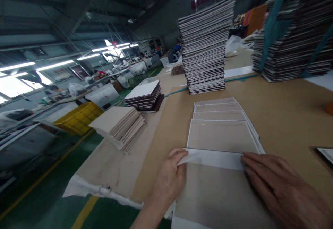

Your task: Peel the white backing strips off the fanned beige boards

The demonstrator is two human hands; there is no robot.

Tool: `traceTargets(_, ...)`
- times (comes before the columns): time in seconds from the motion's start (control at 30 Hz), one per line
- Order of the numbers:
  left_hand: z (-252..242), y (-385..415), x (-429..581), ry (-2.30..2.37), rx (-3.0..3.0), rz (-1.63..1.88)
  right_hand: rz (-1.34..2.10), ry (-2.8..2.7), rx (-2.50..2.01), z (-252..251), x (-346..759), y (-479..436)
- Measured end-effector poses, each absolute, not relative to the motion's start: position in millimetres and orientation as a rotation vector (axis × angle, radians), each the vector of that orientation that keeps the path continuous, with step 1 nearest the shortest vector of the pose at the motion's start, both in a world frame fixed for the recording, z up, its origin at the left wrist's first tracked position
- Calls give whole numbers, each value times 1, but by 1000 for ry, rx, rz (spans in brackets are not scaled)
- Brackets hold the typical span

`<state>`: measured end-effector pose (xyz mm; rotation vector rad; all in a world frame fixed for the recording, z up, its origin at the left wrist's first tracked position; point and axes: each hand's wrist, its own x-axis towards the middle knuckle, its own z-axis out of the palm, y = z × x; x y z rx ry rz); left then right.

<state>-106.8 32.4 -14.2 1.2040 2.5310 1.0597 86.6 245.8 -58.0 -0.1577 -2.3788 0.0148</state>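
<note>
In front of me lies a grey-beige board [215,191] with a white band [221,159] along its far edge. My left hand [170,173] is at the board's far left corner, thumb and fingers pinched on the lifted end of a thin white strip [191,158]. On the opposite side, my right hand [278,184] rests with fingers stretched out across the right edge. Just beyond, several similar white-edged boards [221,137] overlap in a fanned row, partly covered by the nearest one.
A tall stack of boards [206,48] rises behind the row. Lower stacks, one beige [117,125] and one white-topped [144,93], stand left on the table [104,166]. Strapped dark stacks [293,38] fill the back right. A yellow bin [78,118] stands beyond the aisle.
</note>
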Motion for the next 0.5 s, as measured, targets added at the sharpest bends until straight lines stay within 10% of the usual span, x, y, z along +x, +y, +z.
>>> traceTargets(0.23,-15,23,-85,2607,1344,545,-296,-2442,-177,-74,93,234)
traceTargets(0.5,-40,-46,-87,2754,1324,626,236,-2480,-333,-103,171,235)
